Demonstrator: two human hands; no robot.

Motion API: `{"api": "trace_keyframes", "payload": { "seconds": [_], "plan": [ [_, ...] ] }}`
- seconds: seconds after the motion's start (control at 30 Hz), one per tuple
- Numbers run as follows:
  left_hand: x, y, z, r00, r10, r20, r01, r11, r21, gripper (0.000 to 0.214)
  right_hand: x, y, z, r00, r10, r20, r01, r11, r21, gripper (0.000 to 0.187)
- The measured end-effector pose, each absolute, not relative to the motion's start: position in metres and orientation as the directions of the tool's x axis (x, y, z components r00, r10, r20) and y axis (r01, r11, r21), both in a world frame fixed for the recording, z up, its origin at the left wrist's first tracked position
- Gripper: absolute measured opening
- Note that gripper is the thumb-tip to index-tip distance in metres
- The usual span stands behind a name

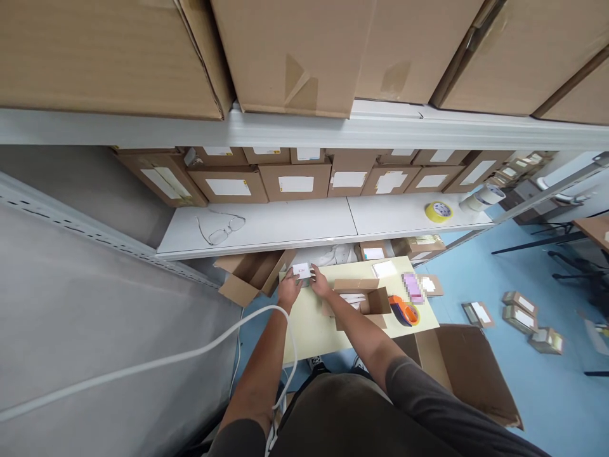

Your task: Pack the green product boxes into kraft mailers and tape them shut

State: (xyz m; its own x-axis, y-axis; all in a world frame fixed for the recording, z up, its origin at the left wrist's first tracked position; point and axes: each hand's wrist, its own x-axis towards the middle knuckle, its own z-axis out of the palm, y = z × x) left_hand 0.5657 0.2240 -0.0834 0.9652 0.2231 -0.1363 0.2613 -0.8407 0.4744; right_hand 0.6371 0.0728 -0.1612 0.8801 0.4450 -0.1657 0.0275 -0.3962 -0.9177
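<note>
A small, flat package with a white label (301, 271) is at the far left corner of the pale yellow table (309, 336). My left hand (288, 289) grips its left side, fingers bent at the edge. On the opposite side, my right hand (320, 283) pinches the right edge with its fingertips. Handwriting shows on the label, too small to read. Just right of my right hand stands an open cardboard box (375, 301) with white items inside. Beyond that box lies an orange tape dispenser (404, 311).
An empty open carton (257, 273) stands left of the table, and a large one (471, 368) sits at right on the floor. Glasses (221, 231) and yellow tape (438, 211) lie on the shelf (295, 222). A white hose (190, 352) arcs before my left arm.
</note>
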Motion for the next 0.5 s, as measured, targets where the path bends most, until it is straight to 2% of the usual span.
{"api": "trace_keyframes", "payload": {
  "seconds": [0.1, 0.27, 0.4, 0.5],
  "plan": [
    [0.570, 0.221, -0.080, 0.948, 0.284, -0.143, 0.317, -0.810, 0.493, 0.040, 0.631, 0.077, -0.166, 0.865, 0.472, -0.167, 0.005, -0.342, -0.940, 0.080],
    [0.570, 0.231, -0.076, 0.875, 0.429, -0.223, 0.484, -0.763, 0.428, 0.068, 0.623, 0.088, -0.172, 0.781, 0.598, -0.178, 0.019, -0.308, -0.951, 0.073],
    [0.566, 0.243, -0.075, 0.843, 0.479, -0.246, 0.538, -0.737, 0.409, 0.061, 0.617, 0.092, -0.172, 0.759, 0.608, -0.233, -0.054, -0.298, -0.953, 0.070],
    [0.560, 0.247, -0.069, 0.797, 0.552, -0.243, 0.595, -0.652, 0.470, 0.057, 0.616, 0.084, -0.165, 0.794, 0.551, -0.257, -0.102, -0.296, -0.950, 0.070]
  ]
}}
